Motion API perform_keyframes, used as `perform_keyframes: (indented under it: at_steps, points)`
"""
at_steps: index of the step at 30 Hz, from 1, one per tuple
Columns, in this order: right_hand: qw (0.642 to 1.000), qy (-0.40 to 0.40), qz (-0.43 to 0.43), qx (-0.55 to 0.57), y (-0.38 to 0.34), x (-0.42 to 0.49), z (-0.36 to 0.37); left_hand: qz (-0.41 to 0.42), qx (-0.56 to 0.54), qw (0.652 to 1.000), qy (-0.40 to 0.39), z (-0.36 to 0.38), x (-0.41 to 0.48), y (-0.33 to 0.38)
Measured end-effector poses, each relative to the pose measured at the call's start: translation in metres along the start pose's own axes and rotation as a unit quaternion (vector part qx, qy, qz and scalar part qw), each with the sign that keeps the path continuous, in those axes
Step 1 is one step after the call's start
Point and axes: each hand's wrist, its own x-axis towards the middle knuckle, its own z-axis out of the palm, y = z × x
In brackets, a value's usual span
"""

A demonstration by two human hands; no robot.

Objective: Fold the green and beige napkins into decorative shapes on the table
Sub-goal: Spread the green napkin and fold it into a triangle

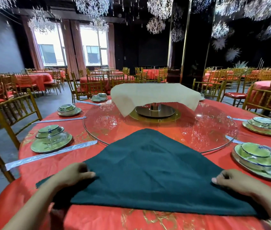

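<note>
A dark green napkin [149, 173] lies on the red tablecloth in front of me, shaped like a triangle with its tip pointing away onto the glass turntable. My left hand [72, 177] pinches its left side, fingers curled on the cloth. My right hand [231, 180] pinches its right side in the same way. The napkin's near edge looks slightly raised between my hands. A beige napkin [154, 94] is draped over a stand at the turntable's centre, beyond both hands.
The round glass turntable [108, 130] fills the table's middle. Place settings of stacked green dishes sit at the left [51, 141] and right [257, 158], with wrapped chopsticks [51, 155] beside them. Gold chairs [13, 112] ring the table.
</note>
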Motion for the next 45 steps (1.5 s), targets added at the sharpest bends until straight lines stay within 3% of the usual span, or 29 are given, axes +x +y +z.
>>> perform_keyframes:
  at_steps: [3, 5, 11, 18, 28, 34, 45]
  points:
    - [0.999, -0.012, -0.009, 0.039, -0.016, 0.015, 0.010, 0.014, -0.055, 0.998, 0.020, 0.015, 0.023, 0.032]
    - [0.999, -0.002, -0.028, 0.037, -0.024, 0.025, 0.017, 0.012, -0.027, 0.999, 0.021, 0.025, 0.042, 0.045]
    - [0.988, 0.142, -0.045, 0.034, -0.045, 0.054, 0.013, 0.005, -0.093, 0.987, 0.130, 0.035, 0.086, 0.058]
    - [0.978, 0.208, 0.017, 0.002, -0.070, 0.094, 0.001, -0.006, -0.037, 0.977, 0.209, 0.022, 0.127, 0.078]
    - [0.970, 0.233, 0.047, -0.057, -0.069, 0.125, 0.010, -0.095, 0.105, 0.963, 0.229, 0.029, 0.162, 0.083]
    - [0.962, 0.255, 0.039, -0.091, -0.069, 0.130, 0.012, -0.115, 0.095, 0.968, 0.202, 0.027, 0.161, 0.080]
    - [0.976, 0.170, 0.097, -0.098, -0.081, 0.132, 0.005, -0.138, 0.143, 0.960, 0.195, 0.027, 0.164, 0.082]
